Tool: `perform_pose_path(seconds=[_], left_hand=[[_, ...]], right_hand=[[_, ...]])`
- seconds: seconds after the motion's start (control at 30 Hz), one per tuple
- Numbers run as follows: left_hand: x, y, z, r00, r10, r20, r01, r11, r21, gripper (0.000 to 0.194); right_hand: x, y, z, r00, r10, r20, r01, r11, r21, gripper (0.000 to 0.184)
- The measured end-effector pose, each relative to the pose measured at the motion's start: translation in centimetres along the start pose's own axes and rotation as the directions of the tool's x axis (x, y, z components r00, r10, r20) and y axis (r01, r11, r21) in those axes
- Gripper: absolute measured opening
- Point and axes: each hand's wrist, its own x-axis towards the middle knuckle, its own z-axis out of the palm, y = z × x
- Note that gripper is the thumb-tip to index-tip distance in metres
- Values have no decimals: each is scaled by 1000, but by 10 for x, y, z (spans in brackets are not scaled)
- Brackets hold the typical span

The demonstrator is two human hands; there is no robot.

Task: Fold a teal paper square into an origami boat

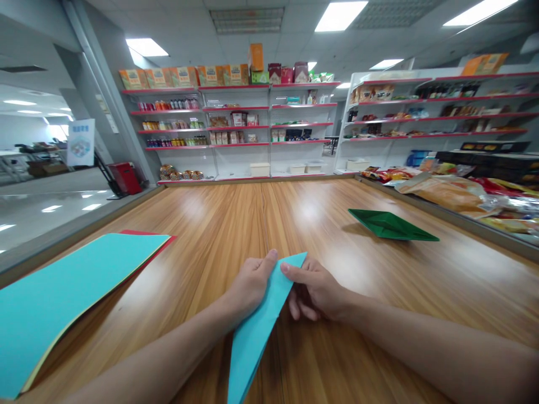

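A folded sheet of light blue paper [261, 328], long and narrow with a pointed far corner, is held up over the wooden table [202, 247]. My left hand [252, 283] grips its left edge, thumb pointing forward along it. Near the pointed tip, my right hand [315, 286] pinches the paper, its thumb on top and the other fingers curled beneath. The lower end of the paper runs out of view at the bottom. Farther right on the table rests a folded dark green paper piece [391, 225], apart from both hands.
At the left lies a stack of coloured sheets [92, 275], blue on top with yellow and red edges showing. Packaged snacks [455, 193] are piled beyond the table's right edge. Stocked shelves [238, 106] stand behind the far edge.
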Motion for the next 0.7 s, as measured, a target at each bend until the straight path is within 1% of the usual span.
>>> perform_pose_path(seconds=[0.03,0.07,0.13,0.2,0.23,0.27,0.3,0.37,0.4,0.43,0.5,0.57,0.63,0.7], left_hand=[[0,0,0,1000,18,-9,-18,1000,0,62],[0,0,0,999,46,-16,-46,999,-4,61],[-1,1,0,994,104,-29,-105,995,-1,59],[-1,2,0,993,108,-38,-108,994,4,58],[-1,3,0,997,76,-29,-76,997,-8,57],[-2,4,0,1000,26,-14,-26,999,-33,58],[-2,4,1,999,-37,16,38,996,-75,58],[-2,4,1,982,-152,109,169,971,-170,59],[-1,4,1,975,-179,135,203,959,-196,59],[-1,2,1,974,-181,136,206,958,-200,59],[0,-1,-1,989,-122,80,133,981,-142,59],[1,-4,-1,1000,-11,3,12,999,-42,58],[0,-5,-1,997,75,-30,-74,996,41,58],[-2,-5,1,993,115,-36,-111,988,104,57]], right_hand=[[1,0,-2,1000,10,19,-10,1000,5,57],[2,0,-4,1000,15,3,-15,1000,2,55],[5,-1,-9,994,-4,-112,2,1000,-20,54],[7,-3,-13,978,-37,-203,31,999,-31,55],[8,-5,-15,977,-45,-209,42,999,-17,56],[8,-7,-17,981,-45,-187,48,999,11,57],[8,-9,-17,988,-39,-150,47,998,50,57],[7,-12,-17,996,-20,-87,32,990,136,58],[6,-13,-17,997,-6,-76,19,986,165,58],[6,-13,-17,996,7,-84,8,984,176,58],[6,-12,-18,991,31,-129,-14,992,128,57],[8,-14,-22,984,20,-179,-21,1000,-6,54],[9,-19,-26,978,-33,-208,-2,986,-164,52],[10,-27,-30,973,-96,-210,30,955,-297,52]])
